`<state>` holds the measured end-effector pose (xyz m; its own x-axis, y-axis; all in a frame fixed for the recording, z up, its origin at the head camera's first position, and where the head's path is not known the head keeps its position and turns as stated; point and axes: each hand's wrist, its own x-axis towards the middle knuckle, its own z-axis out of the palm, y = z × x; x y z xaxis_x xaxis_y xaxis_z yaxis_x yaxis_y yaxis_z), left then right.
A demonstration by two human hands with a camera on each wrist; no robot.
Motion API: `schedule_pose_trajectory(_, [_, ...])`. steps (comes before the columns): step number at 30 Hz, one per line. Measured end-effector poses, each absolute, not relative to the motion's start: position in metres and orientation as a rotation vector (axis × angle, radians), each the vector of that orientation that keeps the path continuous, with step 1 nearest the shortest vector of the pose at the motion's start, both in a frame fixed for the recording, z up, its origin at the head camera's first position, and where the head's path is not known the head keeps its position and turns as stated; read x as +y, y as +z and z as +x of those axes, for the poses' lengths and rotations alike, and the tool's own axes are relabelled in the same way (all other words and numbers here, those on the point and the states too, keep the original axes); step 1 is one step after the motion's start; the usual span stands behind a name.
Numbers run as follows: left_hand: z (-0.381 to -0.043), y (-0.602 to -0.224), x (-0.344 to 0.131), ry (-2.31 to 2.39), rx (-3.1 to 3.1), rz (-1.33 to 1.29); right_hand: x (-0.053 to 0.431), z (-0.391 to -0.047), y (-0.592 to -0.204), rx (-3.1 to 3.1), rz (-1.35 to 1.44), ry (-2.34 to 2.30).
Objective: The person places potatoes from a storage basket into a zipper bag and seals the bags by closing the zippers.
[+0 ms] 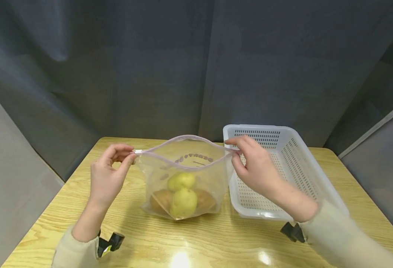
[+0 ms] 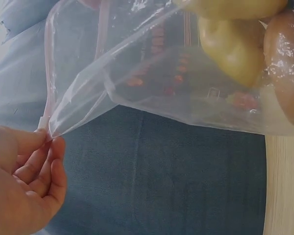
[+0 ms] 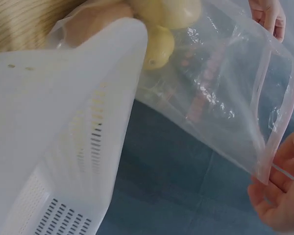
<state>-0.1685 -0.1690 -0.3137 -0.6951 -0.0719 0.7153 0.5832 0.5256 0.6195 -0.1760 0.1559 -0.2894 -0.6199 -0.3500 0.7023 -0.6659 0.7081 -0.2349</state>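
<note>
A clear zip bag (image 1: 213, 186) with a pink rim stands on the table, its mouth gaping. Inside lie yellow, lemon-like fruits (image 1: 184, 203) and brownish round ones (image 1: 205, 201), whose kind the plastic blurs. My left hand (image 1: 107, 175) pinches the left end of the rim beside a small white slider (image 1: 138, 152); the left wrist view shows thumb and fingertips on that corner (image 2: 50, 128). At the opposite end my right hand (image 1: 256, 167) pinches the rim between thumb and fingers, and in the right wrist view the bag's corner (image 3: 264, 171) sits between them.
A white perforated plastic basket (image 1: 316, 167) stands right of the bag, under my right forearm. The wooden table (image 1: 142, 242) ends at a dark curtain (image 1: 163, 74) behind. Grey panels (image 1: 12, 186) flank it.
</note>
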Motion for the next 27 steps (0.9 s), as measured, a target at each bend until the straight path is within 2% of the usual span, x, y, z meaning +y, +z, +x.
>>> schedule_pose_trajectory(14, [-0.164, -0.315, -0.16, -1.245, -2.01, -0.435, 0.114, -0.174, -0.282, -2.131, 0.943, 0.618])
schedule_pose_trajectory(27, [-0.162, -0.315, -0.154, -1.233, -1.98, -0.446, 0.067, -0.166, -0.259, -2.158, 1.093, 0.532])
